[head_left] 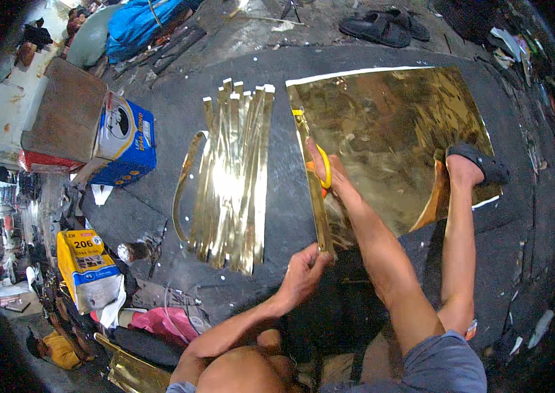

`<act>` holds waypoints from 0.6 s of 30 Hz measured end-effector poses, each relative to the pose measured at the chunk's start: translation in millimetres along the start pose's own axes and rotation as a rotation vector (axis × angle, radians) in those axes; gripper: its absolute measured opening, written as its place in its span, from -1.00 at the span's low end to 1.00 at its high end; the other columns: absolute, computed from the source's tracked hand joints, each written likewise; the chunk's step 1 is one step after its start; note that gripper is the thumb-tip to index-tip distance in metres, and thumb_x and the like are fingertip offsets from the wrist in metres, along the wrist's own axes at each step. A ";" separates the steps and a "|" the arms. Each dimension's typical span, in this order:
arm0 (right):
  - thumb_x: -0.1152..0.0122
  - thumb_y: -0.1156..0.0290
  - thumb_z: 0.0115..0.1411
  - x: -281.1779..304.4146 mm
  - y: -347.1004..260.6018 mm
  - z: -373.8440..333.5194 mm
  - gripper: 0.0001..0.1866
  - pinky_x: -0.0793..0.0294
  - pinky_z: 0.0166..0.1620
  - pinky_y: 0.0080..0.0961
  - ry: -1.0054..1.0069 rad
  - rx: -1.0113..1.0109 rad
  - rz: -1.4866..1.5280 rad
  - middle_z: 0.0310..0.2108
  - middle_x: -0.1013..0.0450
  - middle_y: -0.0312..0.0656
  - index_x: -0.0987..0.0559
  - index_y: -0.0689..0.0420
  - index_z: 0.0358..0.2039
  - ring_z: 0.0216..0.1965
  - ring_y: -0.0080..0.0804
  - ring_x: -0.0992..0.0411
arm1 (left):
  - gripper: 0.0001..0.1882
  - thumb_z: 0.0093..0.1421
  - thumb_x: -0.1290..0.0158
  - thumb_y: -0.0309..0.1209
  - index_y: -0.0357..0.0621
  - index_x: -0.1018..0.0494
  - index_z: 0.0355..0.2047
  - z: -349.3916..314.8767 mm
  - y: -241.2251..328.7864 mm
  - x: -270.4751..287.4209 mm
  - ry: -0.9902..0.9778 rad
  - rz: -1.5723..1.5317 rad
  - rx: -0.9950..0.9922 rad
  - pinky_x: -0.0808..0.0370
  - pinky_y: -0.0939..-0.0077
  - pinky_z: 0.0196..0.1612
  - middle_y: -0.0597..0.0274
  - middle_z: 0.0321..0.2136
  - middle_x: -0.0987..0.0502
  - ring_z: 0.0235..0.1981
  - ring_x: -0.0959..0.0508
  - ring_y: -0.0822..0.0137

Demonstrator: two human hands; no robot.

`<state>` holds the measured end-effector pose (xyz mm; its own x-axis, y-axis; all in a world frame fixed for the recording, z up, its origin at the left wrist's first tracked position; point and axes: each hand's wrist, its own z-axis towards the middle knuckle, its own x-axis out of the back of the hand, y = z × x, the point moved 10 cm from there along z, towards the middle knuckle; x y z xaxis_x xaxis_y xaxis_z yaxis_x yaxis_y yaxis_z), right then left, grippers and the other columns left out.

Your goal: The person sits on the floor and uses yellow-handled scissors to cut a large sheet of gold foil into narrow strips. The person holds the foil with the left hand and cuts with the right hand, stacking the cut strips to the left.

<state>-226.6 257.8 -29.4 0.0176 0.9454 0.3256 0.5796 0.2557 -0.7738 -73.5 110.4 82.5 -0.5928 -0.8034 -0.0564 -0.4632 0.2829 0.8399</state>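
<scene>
A large shiny gold sheet (389, 111) with a white top edge lies at the right. My right hand (330, 173) is closed around the yellow and orange handles of scissors (326, 169) at the sheet's left edge. The blades point away from me and are hard to make out. Along that edge a narrow gold strip (321, 223) runs toward me. My left hand (302, 275) pinches its near end. To the left, several cut gold strips (231, 177) lie side by side, one of them curled. My foot in a dark clog (477, 164) rests on the sheet's right part.
At the left stand a blue and white carton (123, 141) and a yellow, white and blue box (87, 262). Black sandals (385, 27) lie beyond the sheet. A blue covering (140, 29) is at the far left. The dark mat (159, 203) lies beneath the work.
</scene>
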 end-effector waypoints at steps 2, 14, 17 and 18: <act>0.40 -0.62 -0.06 -2.0 -6.9 27.6 0.10 -0.34 -0.15 -0.10 -0.036 -0.053 0.039 -0.31 -0.50 0.11 -0.57 0.25 -0.15 -0.22 -0.10 -0.43 | -0.78 0.35 0.14 -0.37 -0.27 -0.41 -0.31 -3.7 0.9 4.2 0.017 0.009 -0.094 -0.28 0.67 -0.37 0.52 -0.48 -0.34 -0.41 -0.24 0.63; 0.35 -0.54 0.01 -18.2 -67.1 124.9 0.02 -0.40 -0.10 -0.21 -0.030 -0.013 0.026 -0.19 -0.43 0.10 -0.48 0.22 -0.03 -0.15 -0.16 -0.42 | -0.77 0.34 0.13 -0.36 -0.27 -0.43 -0.18 -37.4 8.0 28.4 0.060 0.001 -0.066 -0.35 0.60 -0.29 0.41 -0.46 -0.43 -0.38 -0.31 0.57; 0.41 -0.61 -0.04 9.0 -45.2 161.6 0.13 -0.34 -0.01 -0.24 -0.082 -0.001 0.263 -0.04 -0.39 0.18 -0.39 0.23 0.09 -0.01 -0.19 -0.36 | -0.76 0.34 0.12 -0.35 -0.25 -0.43 -0.15 -30.0 5.6 11.0 -0.030 -0.012 -0.069 -0.36 0.59 -0.28 0.39 -0.43 -0.45 -0.36 -0.33 0.56; 0.40 -0.61 -0.04 13.2 -50.5 154.0 0.13 -0.33 -0.01 -0.22 -0.084 -0.041 0.303 -0.03 -0.38 0.15 -0.37 0.24 0.10 0.00 -0.21 -0.34 | -0.76 0.34 0.12 -0.35 -0.25 -0.43 -0.14 -33.4 7.4 11.1 -0.045 0.014 -0.050 -0.36 0.59 -0.27 0.39 -0.42 -0.46 -0.35 -0.33 0.56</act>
<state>-381.2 288.5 -69.7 0.1283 0.9911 0.0360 0.5905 -0.0471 -0.8057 -61.5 86.2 106.2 -0.6283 -0.7750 -0.0679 -0.4220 0.2662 0.8666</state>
